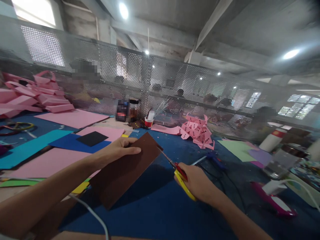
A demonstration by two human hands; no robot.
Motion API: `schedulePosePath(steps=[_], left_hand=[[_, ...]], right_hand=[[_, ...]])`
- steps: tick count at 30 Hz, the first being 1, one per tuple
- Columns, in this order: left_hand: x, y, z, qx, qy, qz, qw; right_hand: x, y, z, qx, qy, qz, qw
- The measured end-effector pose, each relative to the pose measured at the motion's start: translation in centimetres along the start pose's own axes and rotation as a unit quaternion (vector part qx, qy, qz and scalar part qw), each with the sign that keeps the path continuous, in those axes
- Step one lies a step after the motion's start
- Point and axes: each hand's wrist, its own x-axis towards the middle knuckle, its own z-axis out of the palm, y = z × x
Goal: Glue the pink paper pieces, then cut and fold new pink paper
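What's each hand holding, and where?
The left hand grips the brown paper sheet at its top edge; right hand holds yellow-handled scissors by the handles.

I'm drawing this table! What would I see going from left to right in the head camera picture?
First the stack of folded pink paper → brown card in the left hand → scissors in the right hand → white bottle with red cap.

Bare left hand and right hand, slim bare forearms.
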Motion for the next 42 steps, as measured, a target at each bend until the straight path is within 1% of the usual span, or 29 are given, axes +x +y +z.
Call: schedulePosePath(steps=[6,18,25,32,38,42], left_hand=[[-0.4,0.5,0.3,0.017,-0.010,-0.001,1.000],[-0.4,0.0,0.3,0.034,-0.039,-0.017,0.999],[-0.8,-0.1,0.8,0.020,-0.078,-0.005,0.997],[-0.8,0.1,0.9,0.043,-0.058,-0.018,0.997],[-0.8,-0.1,0.8,0.025,-0.062,-0.023,0.998],[-0.8,-0.2,0.7,0.023,-0.066,-0.019,0.997]], right_hand=[[-0.2,0.0,-0.1,0.002,-0.005,-0.006,1.000],[-0.3,-0.2,0.1,0.054,0.005,-0.021,0.998],[-0.5,-0.5,0.3,0.070,0.009,-0.028,0.997],[-0.2,-0.6,0.6,0.064,0.009,-0.014,0.998],[-0.3,-1.1,0.6,0.072,0.003,-0.002,0.997],[-0.4,-1.2,0.6,0.067,0.004,-0.007,0.998]])
